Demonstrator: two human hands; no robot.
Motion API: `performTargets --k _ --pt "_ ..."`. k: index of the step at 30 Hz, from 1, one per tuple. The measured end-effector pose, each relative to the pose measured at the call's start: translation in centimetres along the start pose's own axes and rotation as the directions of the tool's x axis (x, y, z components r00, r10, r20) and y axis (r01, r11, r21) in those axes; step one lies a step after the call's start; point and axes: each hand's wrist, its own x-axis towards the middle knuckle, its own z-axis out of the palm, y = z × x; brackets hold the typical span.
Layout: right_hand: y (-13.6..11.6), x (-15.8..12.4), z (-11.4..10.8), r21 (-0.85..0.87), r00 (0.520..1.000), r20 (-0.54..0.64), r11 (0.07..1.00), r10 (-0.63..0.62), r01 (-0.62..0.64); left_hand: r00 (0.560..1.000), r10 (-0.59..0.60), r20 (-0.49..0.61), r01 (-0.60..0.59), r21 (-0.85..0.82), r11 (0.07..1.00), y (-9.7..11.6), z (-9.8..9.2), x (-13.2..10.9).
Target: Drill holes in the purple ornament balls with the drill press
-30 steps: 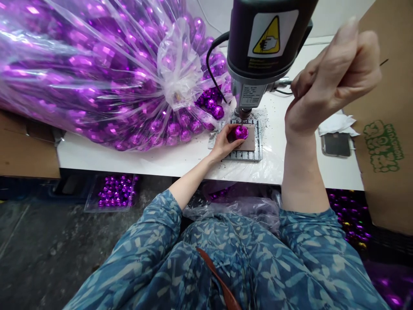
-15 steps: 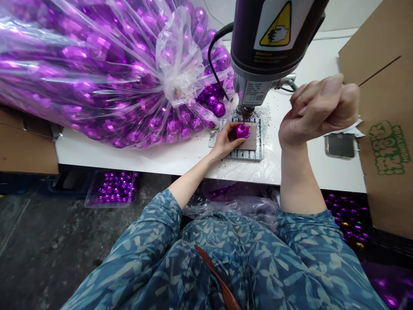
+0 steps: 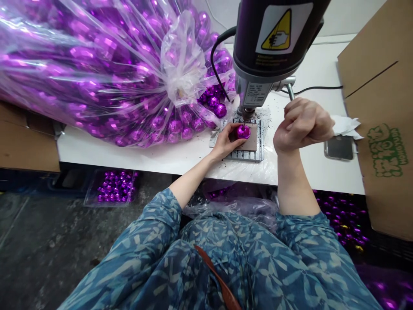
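Between the thumb and fingers of my left hand is a shiny purple faceted ball, held on a square brown board. The board lies on the slotted metal base of a drill press. Directly over the ball is the drill chuck, its bit meeting the ball's top. My right hand is closed around the lower end of the press's feed lever, to the right of the drill head; the lever's end is hidden inside the fingers.
A big clear plastic bag of purple balls fills the left of the white table. A phone, white tissue and cardboard box are at the right. Below the table edge stands a clear bin of purple balls. Dark shavings surround the base.
My right hand has moved down and to the left with the lever, which now shows more fully. My left hand keeps the ball in place on the board.
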Motion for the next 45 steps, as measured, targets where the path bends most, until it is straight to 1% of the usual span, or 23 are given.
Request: performTargets --k 4,6,8,10,11,12,13,14,15,16,17,18,20,21,23,25,27,31,34,36,39,41,45 --pt "-2.7 3.1 2.1 -0.037 0.995 0.043 0.995 0.094 -0.092 1.0 0.015 0.022 -0.016 0.039 0.999 -0.3 0.1 0.3" --pt "-3.8 5.5 3.6 -0.089 0.977 0.091 0.978 0.194 -0.186 1.0 0.014 -0.002 -0.014 0.081 0.997 0.1 0.0 0.0" --pt "-4.3 7.5 4.7 -0.145 0.945 0.139 0.95 0.297 -0.277 0.998 0.014 -0.067 -0.004 0.152 0.988 1.4 -0.3 -1.0" --pt "-4.4 8.7 5.2 -0.175 0.924 0.156 0.931 0.348 -0.321 0.998 0.016 -0.058 -0.003 0.218 0.976 3.8 -1.2 -2.8" --pt "-4.3 8.9 5.3 -0.185 0.92 0.162 0.927 0.357 -0.327 1.0 0.011 0.017 -0.015 0.236 0.972 5.3 -1.7 -3.9" --pt "-4.2 9.0 5.2 -0.191 0.921 0.164 0.927 0.353 -0.321 0.986 0.002 0.165 -0.041 0.239 0.97 6.8 -2.4 -4.9" --pt "-4.2 8.9 5.2 -0.198 0.922 0.17 0.929 0.347 -0.313 0.939 -0.016 0.344 -0.071 0.24 0.968 8.3 -3.0 -5.8" --pt "-4.1 8.8 5.1 -0.201 0.926 0.171 0.932 0.337 -0.302 0.869 -0.038 0.493 -0.093 0.238 0.967 9.5 -3.7 -6.3" --pt "-4.0 8.7 5.0 -0.201 0.93 0.17 0.935 0.327 -0.292 0.805 -0.057 0.591 -0.106 0.237 0.966 10.3 -4.3 -6.6" --pt "-4.0 8.6 5.0 -0.195 0.934 0.162 0.939 0.317 -0.285 0.779 -0.07 0.623 -0.109 0.244 0.964 10.6 -4.8 -6.3" --pt "-4.0 8.5 5.0 -0.185 0.939 0.151 0.942 0.309 -0.281 0.802 -0.072 0.593 -0.107 0.261 0.959 10.5 -5.3 -5.5" --pt "-4.0 8.4 5.0 -0.174 0.941 0.142 0.944 0.307 -0.281 0.86 -0.06 0.506 -0.102 0.286 0.953 9.8 -5.8 -4.2" --pt "-4.0 8.4 5.1 -0.158 0.943 0.127 0.945 0.307 -0.287 0.974 0.003 0.228 -0.087 0.363 0.928 7.2 -6.5 -0.5" --pt "-3.9 8.4 5.2 -0.155 0.943 0.126 0.945 0.309 -0.289 0.995 0.043 0.092 -0.077 0.406 0.911 5.4 -6.8 1.7" --pt "-3.8 8.4 5.3 -0.137 0.949 0.112 0.95 0.296 -0.28 0.992 0.088 -0.086 -0.037 0.471 0.882 1.8 -7.2 6.1" --pt "-3.7 8.4 5.3 -0.116 0.954 0.103 0.956 0.282 -0.27 0.99 0.047 -0.134 0.031 0.527 0.849 -1.0 -7.3 9.5" --pt "-3.7 8.4 5.3 -0.102 0.958 0.097 0.96 0.269 -0.259 0.993 -0.004 -0.119 0.074 0.592 0.803 -2.5 -7.2 11.1" --pt "-3.8 8.3 5.2 -0.108 0.957 0.102 0.959 0.273 -0.262 0.995 -0.069 -0.075 0.101 0.676 0.73 -2.6 -7.2 10.6" --pt "-3.8 8.3 5.2 -0.112 0.959 0.095 0.96 0.267 -0.256 0.996 -0.076 -0.052 0.093 0.605 0.791 -2.1 -7.8 9.5" --pt "-3.7 8.3 5.3 -0.112 0.959 0.093 0.96 0.268 -0.257 0.996 -0.04 -0.082 0.077 0.525 0.848 -1.7 -8.2 9.2" --pt "-3.5 8.4 5.3 -0.11 0.957 0.096 0.958 0.274 -0.264 0.98 -0.014 -0.198 0.079 0.323 0.943 -0.5 -8.9 8.6" --pt "-3.5 8.3 5.2 -0.115 0.957 0.098 0.958 0.274 -0.262 0.969 -0.099 -0.228 0.126 0.11 0.986 0.6 -9.2 7.8" --pt "-3.6 8.1 4.9 -0.124 0.957 0.101 0.958 0.27 -0.257 0.94 -0.338 -0.037 0.32 -0.239 0.917 2.7 -9.3 4.8"
